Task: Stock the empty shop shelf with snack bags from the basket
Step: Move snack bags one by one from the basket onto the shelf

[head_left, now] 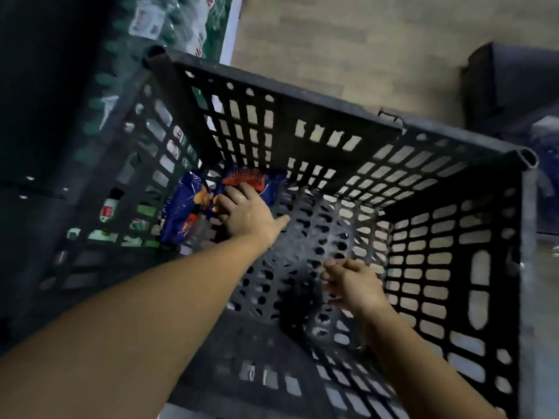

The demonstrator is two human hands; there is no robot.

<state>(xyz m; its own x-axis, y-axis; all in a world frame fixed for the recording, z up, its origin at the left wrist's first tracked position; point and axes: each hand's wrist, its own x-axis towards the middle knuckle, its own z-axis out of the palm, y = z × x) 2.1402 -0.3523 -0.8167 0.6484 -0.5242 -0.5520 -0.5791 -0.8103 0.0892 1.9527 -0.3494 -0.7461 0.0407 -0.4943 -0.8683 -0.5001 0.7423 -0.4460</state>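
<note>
Fingers of the left hand lie bent over the snack bags, the thumb splayed wide to the right and clear of them. The fingertips are hidden against the foil, so I cannot tell whether they have hooked a bag or only press on it. The right hand hangs lower in the view, above the basket's floor. Its fingers are loosely curled around nothing, and it is blurred.

Both bare forearms reach down into the basket, a deep black plastic crate with slotted walls and a perforated floor. The bags sit in its far left corner. One blue bag leans against the left wall, with orange snack pictures on its front. A second blue bag with a red-orange label lies at the foot of the far wall, just above the left hand's knuckles. The two bags touch or overlap beneath the hand; I cannot tell which. The right hand is well apart from them.

Outside the basket, green bottles with white and red labels stand to the left, some of them seen through the wall slots. A pale wood-pattern floor shows beyond the far rim. A dark box sits at the upper right, near the basket's right corner.
</note>
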